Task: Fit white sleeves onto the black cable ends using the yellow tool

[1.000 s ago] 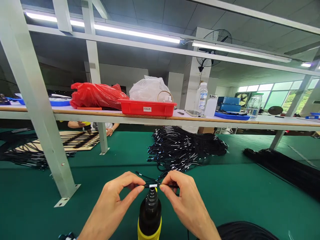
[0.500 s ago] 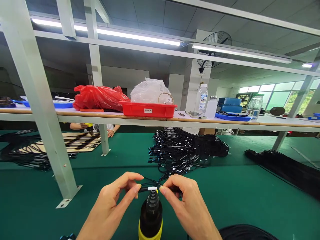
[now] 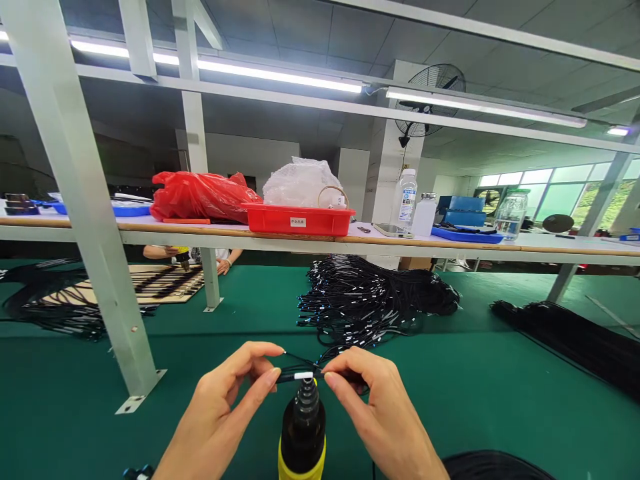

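Note:
Between my two hands a thin black cable (image 3: pixel 287 377) with a white sleeve (image 3: pixel 303 376) is stretched level. My left hand (image 3: pixel 235 393) pinches its left part, and my right hand (image 3: pixel 373 400) pinches it just right of the sleeve. Directly below the sleeve stands the dark ribbed nozzle (image 3: pixel 306 400) of a black and yellow heat gun (image 3: pixel 302 443), pointing up. Beyond my fingers lies a large bundle of black cables (image 3: pixel 370 290) with white and blue marks.
A raised shelf (image 3: pixel 310 244) crosses the green table (image 3: pixel 250 293), holding a red bin (image 3: pixel 299 220), red bag and bottles. A metal post (image 3: pixel 95 220) stands left. More black cables (image 3: pixel 570 333) lie right. Across the table, a person's hands (image 3: pixel 223 267) work with another heat gun.
My right hand has shifted slightly right along the cable. My left hand stays nearly where it was, still pinching. The view has moved very slightly.

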`<state>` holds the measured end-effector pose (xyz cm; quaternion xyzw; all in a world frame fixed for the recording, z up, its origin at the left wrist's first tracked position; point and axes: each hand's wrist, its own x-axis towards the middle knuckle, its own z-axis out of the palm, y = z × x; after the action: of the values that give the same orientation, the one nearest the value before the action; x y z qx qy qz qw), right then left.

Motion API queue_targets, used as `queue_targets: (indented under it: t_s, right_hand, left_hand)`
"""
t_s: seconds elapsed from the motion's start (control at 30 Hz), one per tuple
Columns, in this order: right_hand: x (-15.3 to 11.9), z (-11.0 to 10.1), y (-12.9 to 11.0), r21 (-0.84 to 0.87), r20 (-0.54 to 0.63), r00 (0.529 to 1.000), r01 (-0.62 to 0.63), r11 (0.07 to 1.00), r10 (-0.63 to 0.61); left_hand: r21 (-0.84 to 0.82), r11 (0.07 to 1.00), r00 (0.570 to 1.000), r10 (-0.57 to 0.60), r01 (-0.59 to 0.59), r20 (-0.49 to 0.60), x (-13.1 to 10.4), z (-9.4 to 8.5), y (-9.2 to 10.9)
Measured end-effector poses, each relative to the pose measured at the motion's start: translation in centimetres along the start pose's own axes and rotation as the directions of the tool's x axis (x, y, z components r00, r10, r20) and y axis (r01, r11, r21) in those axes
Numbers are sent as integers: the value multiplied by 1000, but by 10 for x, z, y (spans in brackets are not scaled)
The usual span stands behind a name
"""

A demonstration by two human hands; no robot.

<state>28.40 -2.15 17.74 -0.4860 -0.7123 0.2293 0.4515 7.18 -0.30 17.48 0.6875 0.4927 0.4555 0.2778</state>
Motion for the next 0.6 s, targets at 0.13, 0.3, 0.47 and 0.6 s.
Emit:
queue_targets:
  t_s: [0.13, 0.3, 0.47, 0.6]
  right_hand:
    - [3, -2, 0, 60, -39, 999, 12, 998, -9]
    - [26, 1, 36, 49, -279, 960, -15, 999, 28]
    - [40, 22, 109, -17, -294, 953, -78, 997, 69]
    - [24, 33, 158, -76, -272, 955, -147, 986, 122]
  left_hand:
    - [-10, 1000, 1000, 7, -7, 9, -3, -2, 3]
    - [90, 996, 1000, 4, -2, -30, -1, -12, -15]
    - [462, 885, 990, -110, 57, 90, -6, -25, -95]
    - [635, 765, 952, -262, 103, 161, -33, -23, -164]
